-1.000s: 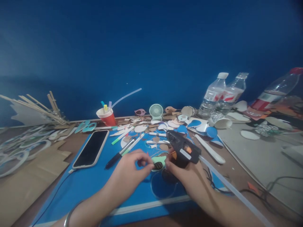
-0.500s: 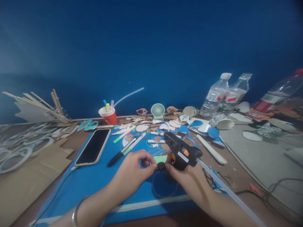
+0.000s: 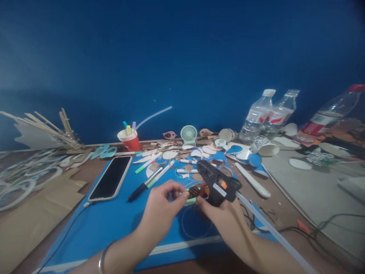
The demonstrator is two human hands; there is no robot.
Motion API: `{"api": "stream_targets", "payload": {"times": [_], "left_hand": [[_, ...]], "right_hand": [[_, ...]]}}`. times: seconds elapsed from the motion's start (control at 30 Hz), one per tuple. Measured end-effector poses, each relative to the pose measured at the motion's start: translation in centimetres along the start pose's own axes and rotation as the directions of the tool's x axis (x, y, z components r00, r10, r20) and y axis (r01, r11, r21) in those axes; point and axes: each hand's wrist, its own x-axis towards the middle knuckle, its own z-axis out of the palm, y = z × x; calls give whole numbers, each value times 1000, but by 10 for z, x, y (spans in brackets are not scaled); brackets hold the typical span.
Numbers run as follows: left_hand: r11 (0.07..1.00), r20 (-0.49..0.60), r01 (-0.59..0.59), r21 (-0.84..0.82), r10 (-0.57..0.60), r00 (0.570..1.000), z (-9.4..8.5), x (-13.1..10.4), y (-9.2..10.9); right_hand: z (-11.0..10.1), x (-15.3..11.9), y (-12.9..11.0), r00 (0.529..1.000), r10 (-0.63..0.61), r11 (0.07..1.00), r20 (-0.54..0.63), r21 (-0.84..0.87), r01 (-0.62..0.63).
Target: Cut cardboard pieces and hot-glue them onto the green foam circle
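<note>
My left hand (image 3: pixel 164 203) is closed, pinching a small dark patterned oval piece (image 3: pixel 194 191) between thumb and fingertips. That piece lies over a light green cutout (image 3: pixel 189 202), which my right hand (image 3: pixel 221 213) steadies at its right edge. My right hand is also closed round a black hot glue gun (image 3: pixel 218 186); its nozzle points up and left, and a long translucent glue stick (image 3: pixel 265 220) runs out of its back. The fingers behind the gun are partly hidden. Both hands are above a blue mat (image 3: pixel 114 224).
A phone (image 3: pixel 111 179) lies on the mat left of a black marker (image 3: pixel 141 189). Behind are a red paper cup (image 3: pixel 130 142), a small fan (image 3: pixel 188 134) and scattered cutouts. Plastic bottles (image 3: pixel 258 114) stand at right. Black cables (image 3: pixel 296 230) trail on the right; brown paper (image 3: pixel 37 213) lies left.
The dark patterned piece has moved up onto the green cutout; before, it showed below the cutout's near edge. The glue gun stays in my right hand. The view has shifted slightly.
</note>
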Motion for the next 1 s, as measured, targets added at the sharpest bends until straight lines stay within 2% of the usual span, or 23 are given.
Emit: {"api": "stream_targets", "payload": {"times": [0.1, 0.27, 0.43, 0.53, 0.83, 0.93, 1.0], "left_hand": [[1000, 9, 16, -19, -16, 1000, 1, -1, 1], [1000, 2, 18, -22, -18, 1000, 3, -2, 2], [1000, -1, -6, -19, 6, 1000, 4, -3, -1], [999, -1, -23, -25, 23, 1000, 4, -2, -1], [998, -28, -59, -13, 59, 998, 6, -3, -7], [984, -4, -143, 107, 144, 990, -2, 1, -6], [941, 67, -231, 246, 221, 973, -9, 4, -6]], "right_hand": [[0, 0, -2, 998, 54, 998, -20, 31, -53], [1, 2, -3, 998, 16, 998, -54, 57, -12], [3, 3, -1, 995, 80, 988, -52, 138, -72], [4, 2, -1, 995, 78, 982, -69, 179, -65], [0, 2, -6, 995, 61, 997, -80, 61, -56], [-3, 5, -5, 996, 22, 999, -87, 31, -19], [-4, 10, -1, 991, -37, 999, -133, -7, 36]]}}
